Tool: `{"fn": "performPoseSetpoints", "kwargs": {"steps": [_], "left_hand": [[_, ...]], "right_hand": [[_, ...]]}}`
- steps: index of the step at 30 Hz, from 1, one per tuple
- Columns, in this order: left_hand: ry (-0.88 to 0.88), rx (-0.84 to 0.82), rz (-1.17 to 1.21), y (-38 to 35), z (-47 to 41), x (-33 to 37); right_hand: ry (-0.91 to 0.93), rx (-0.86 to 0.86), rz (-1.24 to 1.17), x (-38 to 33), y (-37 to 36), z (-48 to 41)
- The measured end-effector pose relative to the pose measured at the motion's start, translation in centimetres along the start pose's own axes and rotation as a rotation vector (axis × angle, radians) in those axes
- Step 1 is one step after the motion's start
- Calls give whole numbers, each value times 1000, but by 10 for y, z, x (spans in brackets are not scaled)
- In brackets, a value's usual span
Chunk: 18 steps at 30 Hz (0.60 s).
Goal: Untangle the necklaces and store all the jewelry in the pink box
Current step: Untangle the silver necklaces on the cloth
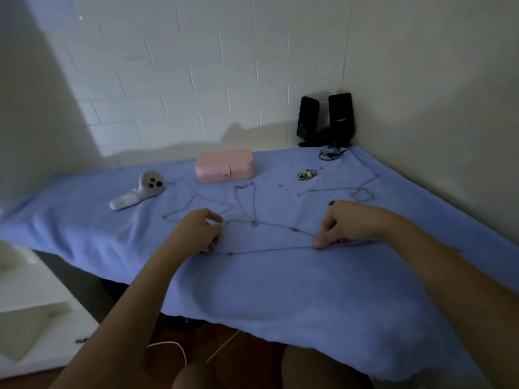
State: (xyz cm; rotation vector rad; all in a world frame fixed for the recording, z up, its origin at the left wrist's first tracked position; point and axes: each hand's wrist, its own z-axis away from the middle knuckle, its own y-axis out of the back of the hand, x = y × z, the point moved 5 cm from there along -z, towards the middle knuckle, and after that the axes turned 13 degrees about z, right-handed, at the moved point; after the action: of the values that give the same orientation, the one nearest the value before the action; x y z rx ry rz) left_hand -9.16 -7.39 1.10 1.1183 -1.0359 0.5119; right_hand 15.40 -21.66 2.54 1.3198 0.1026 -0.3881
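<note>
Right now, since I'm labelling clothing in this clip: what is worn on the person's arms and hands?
Nothing that shows. Both forearms are bare, no sleeves; the left hand and right hand show no gloves, watch or bracelet. Rings: too dim to tell.

Cloth (280,290): plain periwinkle blue.
Box (224,165): pale pink, unpatterned.
Chains (269,249): grey-silver.
Small jewellery heap (307,174): possibly gold and silver; light is dim.
Figurine (140,192): white, black spots.
Speakers (340,116): black.
Wall (196,66): white, brick-bond pattern.
</note>
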Motion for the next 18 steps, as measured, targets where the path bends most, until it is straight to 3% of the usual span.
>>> {"fn": "performPoseSetpoints", "kwargs": {"steps": [2, 4, 6, 10, 15, 18], "left_hand": [[-112, 166, -337, 6, 2, 4], [-277, 234, -451, -3, 13, 17], [-415, 151, -326, -27, 28, 34], [-485, -215, -148, -93, 55, 53], [-443, -273, -130, -119, 49, 61], [-410, -274, -136, -121, 39, 67]], "right_hand": [[22, -30, -35, -5, -1, 1], [38, -53, -65, -7, -2, 2], [56, -66, -38, -9, -4, 1], [104, -107, 55, -15, -2, 2], [175, -141, 213, -22, 2, -5], [223, -221, 79, -22, 8, -14]]}}
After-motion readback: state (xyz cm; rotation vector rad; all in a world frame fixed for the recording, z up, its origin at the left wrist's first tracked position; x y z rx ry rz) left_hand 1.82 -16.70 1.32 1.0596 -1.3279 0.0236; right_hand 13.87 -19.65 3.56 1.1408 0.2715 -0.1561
